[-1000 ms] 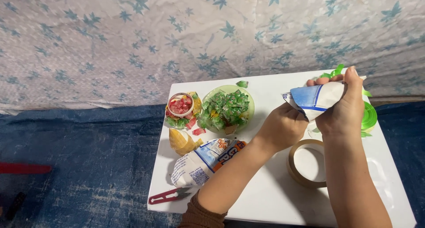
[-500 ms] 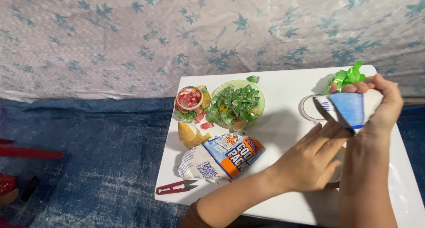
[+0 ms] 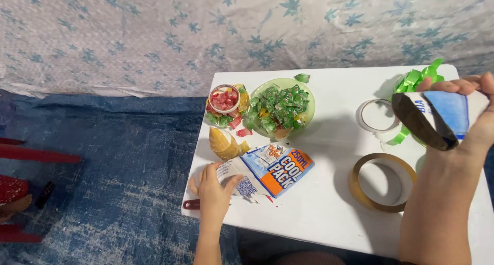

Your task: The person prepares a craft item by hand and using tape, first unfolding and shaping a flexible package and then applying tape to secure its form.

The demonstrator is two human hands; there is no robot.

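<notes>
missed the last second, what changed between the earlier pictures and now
The left hand left the folded blue-and-white paper cone and moved down-left onto the flattened blue-and-orange carton. The right hand alone holds the cone. Green candy bowl and tape rolls unchanged.

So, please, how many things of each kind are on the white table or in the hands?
Flattened cartons: 2, one under the left hand at, one in the right hand at
Tape rolls: 2
Bowls of candy: 2
Ribbon bunches: 1
Total: 7
</notes>
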